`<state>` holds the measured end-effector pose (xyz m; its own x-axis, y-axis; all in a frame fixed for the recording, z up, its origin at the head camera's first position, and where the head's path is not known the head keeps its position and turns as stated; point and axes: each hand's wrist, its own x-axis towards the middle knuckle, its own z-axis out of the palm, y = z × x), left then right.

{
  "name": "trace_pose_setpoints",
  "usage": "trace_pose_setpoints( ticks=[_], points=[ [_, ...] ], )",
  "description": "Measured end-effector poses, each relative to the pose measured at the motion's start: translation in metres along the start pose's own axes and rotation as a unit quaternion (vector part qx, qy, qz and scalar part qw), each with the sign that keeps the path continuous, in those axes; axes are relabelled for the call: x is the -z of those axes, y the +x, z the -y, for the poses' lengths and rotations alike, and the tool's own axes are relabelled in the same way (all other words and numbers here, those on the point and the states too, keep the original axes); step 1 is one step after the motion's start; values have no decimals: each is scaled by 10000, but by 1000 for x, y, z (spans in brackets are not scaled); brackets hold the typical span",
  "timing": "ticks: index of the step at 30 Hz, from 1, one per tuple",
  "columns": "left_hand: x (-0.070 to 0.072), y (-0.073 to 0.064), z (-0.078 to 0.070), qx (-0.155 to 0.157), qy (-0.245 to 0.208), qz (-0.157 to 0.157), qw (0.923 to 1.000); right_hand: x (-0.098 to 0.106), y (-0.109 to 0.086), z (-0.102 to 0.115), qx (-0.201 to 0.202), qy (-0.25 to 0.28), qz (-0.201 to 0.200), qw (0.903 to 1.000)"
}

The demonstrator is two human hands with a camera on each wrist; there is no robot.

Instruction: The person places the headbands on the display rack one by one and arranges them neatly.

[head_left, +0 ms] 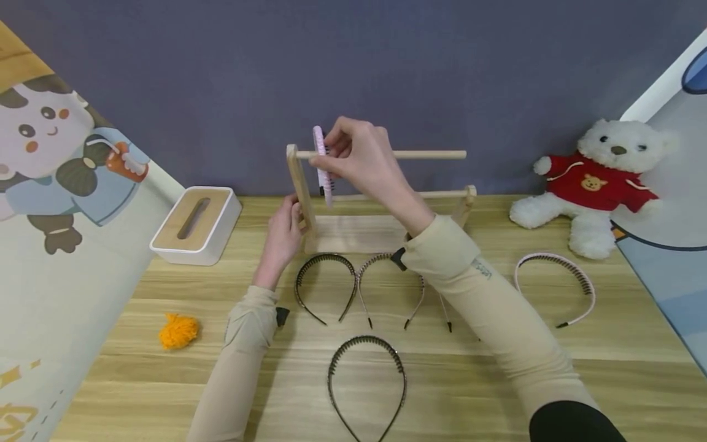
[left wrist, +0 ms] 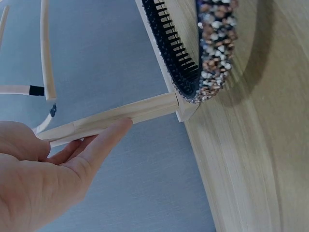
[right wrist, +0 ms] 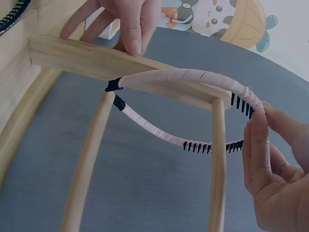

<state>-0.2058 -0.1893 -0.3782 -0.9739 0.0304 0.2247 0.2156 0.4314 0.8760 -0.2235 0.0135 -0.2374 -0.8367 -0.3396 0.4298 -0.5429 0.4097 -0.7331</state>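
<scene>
My right hand point(head_left: 364, 153) pinches the top of a pink headband point(head_left: 321, 156) with black comb teeth, between thumb and fingers. The headband loops over the upper rod of a wooden rack point(head_left: 301, 190), close to its left upright; in the right wrist view its two black-tipped ends point(right wrist: 114, 85) are near the lower rod point(right wrist: 87, 164). My left hand point(head_left: 284, 227) grips that left upright lower down, thumb on one side and fingers on the other. In the left wrist view a jewelled black headband point(left wrist: 217, 48) stands near the rack's foot.
Black headbands point(head_left: 367, 338) and pink ones point(head_left: 587, 283) lie on the wooden table before the rack, some partly under my right arm. A tissue box point(head_left: 221, 236) and an orange pompom point(head_left: 178, 331) are at left. A white teddy bear point(head_left: 593, 184) sits at right.
</scene>
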Motion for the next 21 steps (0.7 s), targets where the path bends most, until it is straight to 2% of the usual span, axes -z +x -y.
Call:
trace_pose_setpoints(
  ticks=[11,21],
  points=[
    [-3,0,1,24,-52,28,10000,-21,1,-8,-23,-43,36,10000],
    [0,0,0,90,-157,54,9998,-28,6,-4,201,-570,-20,9982]
  ],
)
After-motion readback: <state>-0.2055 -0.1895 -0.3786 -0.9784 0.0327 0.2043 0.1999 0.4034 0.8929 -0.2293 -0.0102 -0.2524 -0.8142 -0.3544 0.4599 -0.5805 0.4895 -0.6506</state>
